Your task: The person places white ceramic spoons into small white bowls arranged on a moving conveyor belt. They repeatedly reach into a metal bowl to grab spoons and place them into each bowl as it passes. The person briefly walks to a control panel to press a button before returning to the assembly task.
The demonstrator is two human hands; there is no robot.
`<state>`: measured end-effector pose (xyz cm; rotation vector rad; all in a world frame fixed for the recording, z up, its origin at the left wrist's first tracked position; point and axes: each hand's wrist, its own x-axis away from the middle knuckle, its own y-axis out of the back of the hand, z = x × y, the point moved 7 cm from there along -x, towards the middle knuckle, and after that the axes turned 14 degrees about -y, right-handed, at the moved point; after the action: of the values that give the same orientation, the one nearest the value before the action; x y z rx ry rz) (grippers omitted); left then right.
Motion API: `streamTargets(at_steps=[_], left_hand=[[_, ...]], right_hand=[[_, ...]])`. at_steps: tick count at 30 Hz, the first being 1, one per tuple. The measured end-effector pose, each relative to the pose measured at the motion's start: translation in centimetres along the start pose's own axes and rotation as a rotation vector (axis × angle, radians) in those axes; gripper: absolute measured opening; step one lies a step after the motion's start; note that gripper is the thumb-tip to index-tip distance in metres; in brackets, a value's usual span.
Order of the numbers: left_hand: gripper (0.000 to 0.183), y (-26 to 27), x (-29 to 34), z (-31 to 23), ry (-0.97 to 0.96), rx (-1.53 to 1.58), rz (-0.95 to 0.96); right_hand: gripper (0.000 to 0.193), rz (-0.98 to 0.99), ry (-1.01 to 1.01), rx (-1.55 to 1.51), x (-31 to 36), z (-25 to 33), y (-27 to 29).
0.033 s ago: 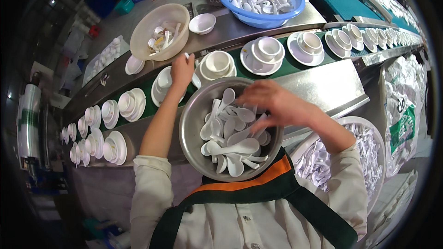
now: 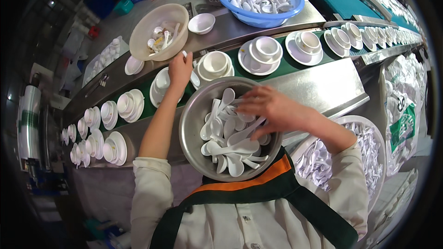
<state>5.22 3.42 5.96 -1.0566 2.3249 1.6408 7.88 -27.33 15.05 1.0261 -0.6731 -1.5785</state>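
My left hand (image 2: 180,70) is closed around a white soup spoon (image 2: 195,80); the handle tip pokes out above the fist, and the spoon's bowl hangs beside the wrist. It is over the stacked dishes (image 2: 161,82) on the green belt. A steel bowl (image 2: 184,131) full of white spoons (image 2: 228,143) sits against my apron. Over its right side reaches my right hand (image 2: 279,108), fingers curved and apart, thumb beside a spoon handle. Part of the spoons is hidden under that hand.
Stacks of bowls and saucers line the green belt (image 2: 236,54) ahead. Beyond it stand a cream basin (image 2: 138,34), a small white bowl (image 2: 201,23) and a blue basin (image 2: 226,4) of spoons. At lower right is a large tub (image 2: 380,152) of spoons beside a plastic sack (image 2: 404,115).
The dishes on the belt have shifted slightly left. My right hand has moved slightly, its thumb a little lower. My left hand has moved slightly left, still holding the spoon.
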Motion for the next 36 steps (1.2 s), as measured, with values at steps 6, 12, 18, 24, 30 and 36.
streamTargets(at_steps=[6,12,18,24,30,36], left_hand=[[0.031,0.6,0.1,-5.2,-0.013,0.522,-0.015],[0.034,-2.6,1.9,-8.0,0.131,0.906,0.175],[0.042,-3.7,1.1,-8.9,0.231,1.044,0.246],[0.048,-6.5,-1.7,-9.3,0.244,1.077,0.394],[0.049,-12.9,-2.1,-7.3,0.507,0.965,0.627],[0.042,-13.7,-1.1,-4.3,0.371,0.740,0.787]], right_hand=[[0.030,0.174,-0.031,0.179,0.3,-1.2,-2.8],[0.019,0.110,-0.066,0.410,0.7,-1.2,-3.8],[0.023,-0.065,-0.165,0.009,0.7,-2.4,-1.1],[0.025,-0.585,-0.468,-0.177,2.7,-8.0,7.3],[0.014,-0.519,-0.683,0.384,7.1,-20.8,2.5],[0.028,-0.437,-0.559,0.196,4.6,-14.9,2.8]])
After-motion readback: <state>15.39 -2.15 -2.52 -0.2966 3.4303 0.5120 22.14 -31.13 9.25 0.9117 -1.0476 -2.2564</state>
